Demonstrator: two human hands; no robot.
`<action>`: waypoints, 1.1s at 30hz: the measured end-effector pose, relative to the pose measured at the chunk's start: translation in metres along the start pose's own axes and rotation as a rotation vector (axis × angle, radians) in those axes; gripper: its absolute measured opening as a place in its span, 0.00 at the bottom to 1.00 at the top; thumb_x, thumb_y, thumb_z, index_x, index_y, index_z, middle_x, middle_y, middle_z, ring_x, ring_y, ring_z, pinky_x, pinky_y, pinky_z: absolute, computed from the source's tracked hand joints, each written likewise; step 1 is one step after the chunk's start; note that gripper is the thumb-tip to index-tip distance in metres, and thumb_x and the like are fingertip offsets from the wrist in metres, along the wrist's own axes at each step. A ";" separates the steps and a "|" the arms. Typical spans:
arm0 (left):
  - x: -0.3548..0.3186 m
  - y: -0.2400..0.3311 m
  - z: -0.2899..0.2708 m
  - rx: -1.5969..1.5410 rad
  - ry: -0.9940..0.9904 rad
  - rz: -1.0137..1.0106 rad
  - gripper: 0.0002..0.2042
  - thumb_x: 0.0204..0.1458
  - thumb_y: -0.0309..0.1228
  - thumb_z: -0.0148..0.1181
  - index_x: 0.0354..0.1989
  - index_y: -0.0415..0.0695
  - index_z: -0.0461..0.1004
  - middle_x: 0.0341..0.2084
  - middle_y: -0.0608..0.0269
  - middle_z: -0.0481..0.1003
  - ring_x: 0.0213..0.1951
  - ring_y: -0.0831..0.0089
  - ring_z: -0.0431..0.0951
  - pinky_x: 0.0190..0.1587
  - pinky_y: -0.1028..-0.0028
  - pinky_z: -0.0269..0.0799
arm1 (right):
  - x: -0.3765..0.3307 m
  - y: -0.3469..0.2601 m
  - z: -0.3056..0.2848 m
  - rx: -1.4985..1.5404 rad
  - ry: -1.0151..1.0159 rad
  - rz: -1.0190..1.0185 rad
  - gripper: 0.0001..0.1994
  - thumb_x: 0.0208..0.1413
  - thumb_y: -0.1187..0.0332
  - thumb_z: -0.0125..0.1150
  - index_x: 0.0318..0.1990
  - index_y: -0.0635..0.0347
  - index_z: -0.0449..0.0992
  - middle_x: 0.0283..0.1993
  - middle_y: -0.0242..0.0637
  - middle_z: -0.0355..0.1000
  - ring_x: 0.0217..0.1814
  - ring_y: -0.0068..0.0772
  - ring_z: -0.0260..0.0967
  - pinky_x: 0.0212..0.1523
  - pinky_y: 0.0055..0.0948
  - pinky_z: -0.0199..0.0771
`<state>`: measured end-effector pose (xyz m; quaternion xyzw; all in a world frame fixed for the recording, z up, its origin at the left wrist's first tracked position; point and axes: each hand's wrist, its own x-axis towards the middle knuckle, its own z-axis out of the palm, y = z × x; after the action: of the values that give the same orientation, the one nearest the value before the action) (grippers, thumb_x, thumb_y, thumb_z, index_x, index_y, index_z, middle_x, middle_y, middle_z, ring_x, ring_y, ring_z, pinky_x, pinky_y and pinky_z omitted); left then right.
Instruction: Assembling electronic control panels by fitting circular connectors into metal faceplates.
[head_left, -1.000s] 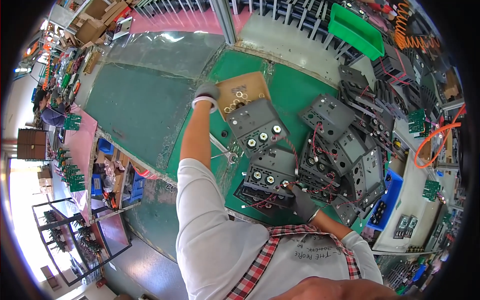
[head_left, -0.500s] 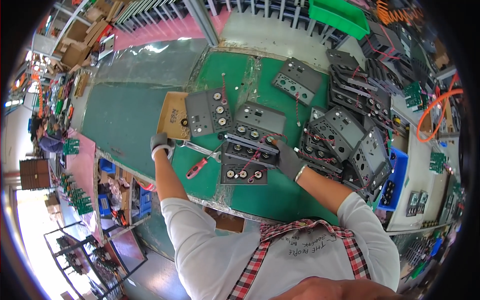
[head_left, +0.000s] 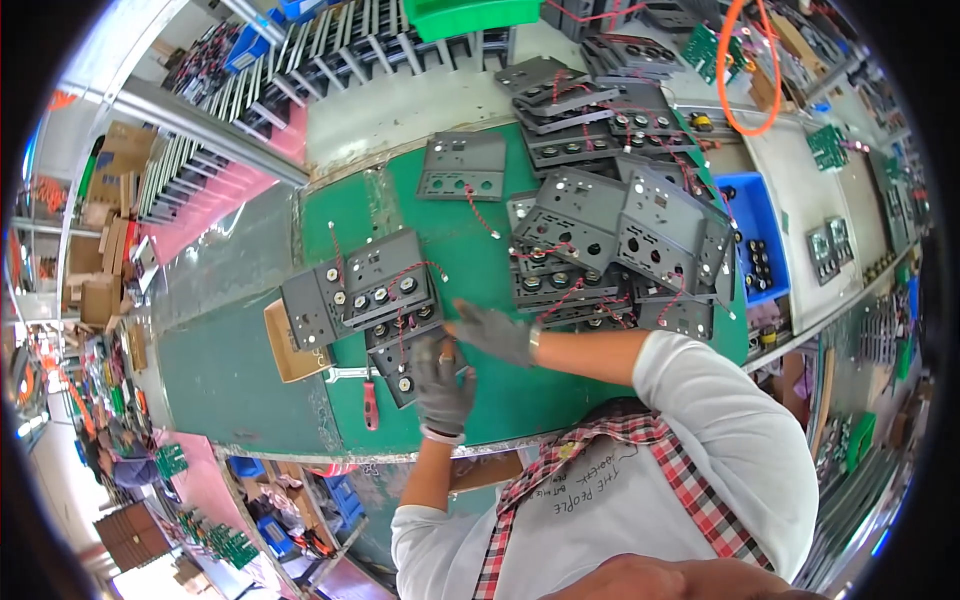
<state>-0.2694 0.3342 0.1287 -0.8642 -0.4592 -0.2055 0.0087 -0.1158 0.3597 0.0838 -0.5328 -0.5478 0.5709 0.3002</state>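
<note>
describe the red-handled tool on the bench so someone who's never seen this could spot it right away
Start at the green mat covering the workbench, then find the gloved left hand near its front edge. Just to that hand's left lies the wrench, alone on bare mat below the grey panels; its red grip is the only red handle there.

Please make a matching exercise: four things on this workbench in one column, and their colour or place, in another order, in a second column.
1. small wrench
2. plastic bin
3. cable loop
4. shallow cardboard box

a. orange, far right of the bench
b. red handle, on the green mat left of the left hand
c. blue, right of the stacked grey panels
d. brown, at the mat's left edge

Pairs: 1-b, 2-c, 3-a, 4-d
</note>
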 end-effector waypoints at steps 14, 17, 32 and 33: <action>0.068 0.062 0.112 -0.679 -0.145 0.072 0.25 0.49 0.42 0.52 0.52 0.41 0.58 0.46 0.49 0.66 0.47 0.56 0.68 0.48 0.58 0.65 | -0.185 -0.070 -0.176 -0.957 0.584 -0.419 0.16 0.37 0.72 0.58 0.39 0.56 0.72 0.41 0.38 0.68 0.47 0.41 0.64 0.44 0.34 0.67; 0.084 0.088 0.078 -2.129 -0.606 -1.067 0.25 0.49 0.45 0.50 0.52 0.43 0.59 0.47 0.49 0.65 0.49 0.55 0.66 0.50 0.53 0.62 | -0.152 -0.075 -0.188 -1.095 0.489 -0.515 0.17 0.38 0.68 0.59 0.40 0.55 0.70 0.46 0.39 0.65 0.53 0.44 0.59 0.49 0.38 0.63; 0.059 0.043 0.079 -2.349 -0.219 -1.395 0.16 0.39 0.30 0.50 0.40 0.43 0.61 0.42 0.48 0.65 0.47 0.47 0.67 0.47 0.41 0.61 | -0.071 -0.025 -0.168 -1.441 0.036 -0.081 0.14 0.49 0.68 0.46 0.45 0.53 0.65 0.46 0.37 0.61 0.56 0.38 0.55 0.45 0.40 0.67; 0.059 0.033 0.073 -2.342 -0.209 -1.451 0.17 0.41 0.32 0.48 0.42 0.43 0.63 0.42 0.50 0.67 0.47 0.49 0.67 0.48 0.43 0.60 | -0.067 -0.026 -0.166 -1.416 0.129 -0.194 0.14 0.49 0.68 0.46 0.45 0.54 0.65 0.45 0.37 0.61 0.52 0.37 0.59 0.38 0.34 0.72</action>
<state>-0.1891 0.3764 0.0890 0.0516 -0.3618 -0.3611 -0.8579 0.0506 0.3539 0.1551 -0.5812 -0.8128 0.0162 -0.0363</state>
